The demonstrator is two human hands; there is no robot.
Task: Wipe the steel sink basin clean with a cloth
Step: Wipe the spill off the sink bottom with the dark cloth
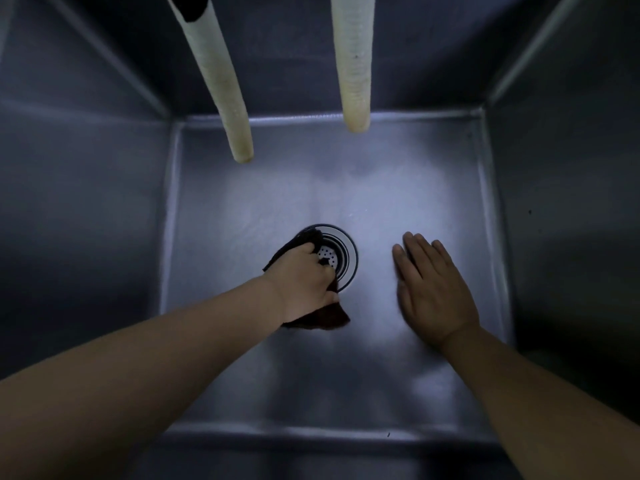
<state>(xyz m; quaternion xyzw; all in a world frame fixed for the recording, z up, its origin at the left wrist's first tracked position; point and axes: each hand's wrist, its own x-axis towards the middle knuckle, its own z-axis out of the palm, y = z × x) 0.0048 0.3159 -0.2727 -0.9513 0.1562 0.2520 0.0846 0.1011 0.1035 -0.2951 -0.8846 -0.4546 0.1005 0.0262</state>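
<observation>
— Looking down into the steel sink basin (242, 188): where's the cloth?

— Bunched under the left hand (304, 275), dark cloth (322, 317) pressed on the basin floor, overlapping the left edge of the round drain strainer (341, 258).

— Fingers of that hand?

— Curled and clamped on the cloth, one corner sticking out below the wrist, another part showing above the knuckles.

— And the right hand (433, 292)?

— Laid flat on the basin floor, right of the drain and apart from it, fingers (414, 251) straight and close together, holding nothing.

— Anything else in there?

— Two pale hoses hanging down from above: left hose (221, 84) ending over the far-left floor, right hose (355, 71) ending near the back wall. Both clear of the hands.
</observation>
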